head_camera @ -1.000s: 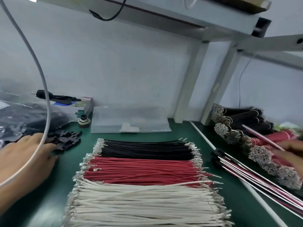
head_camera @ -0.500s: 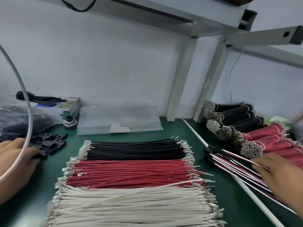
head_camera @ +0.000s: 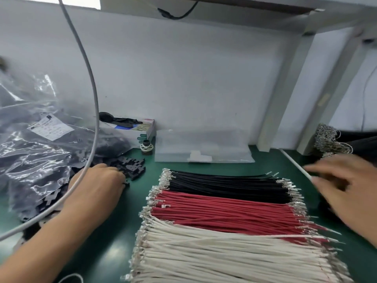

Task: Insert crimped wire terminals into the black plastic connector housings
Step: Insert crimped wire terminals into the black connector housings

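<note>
Fingers of the left hand [head_camera: 98, 186] now curl onto the loose pile of black plastic connector housings [head_camera: 132, 167], left of the flat rows of black, red and white crimped wires [head_camera: 224, 207], probably picking one. Blurred right hand [head_camera: 346, 193] has swung in from the far bundles, fingers spread, seemingly empty.

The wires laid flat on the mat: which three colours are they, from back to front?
Black wires, red wires, white wires; head view.

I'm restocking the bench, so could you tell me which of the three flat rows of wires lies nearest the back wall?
The black wires; the red wires lie in the middle and the white wires nearest the person.
</note>
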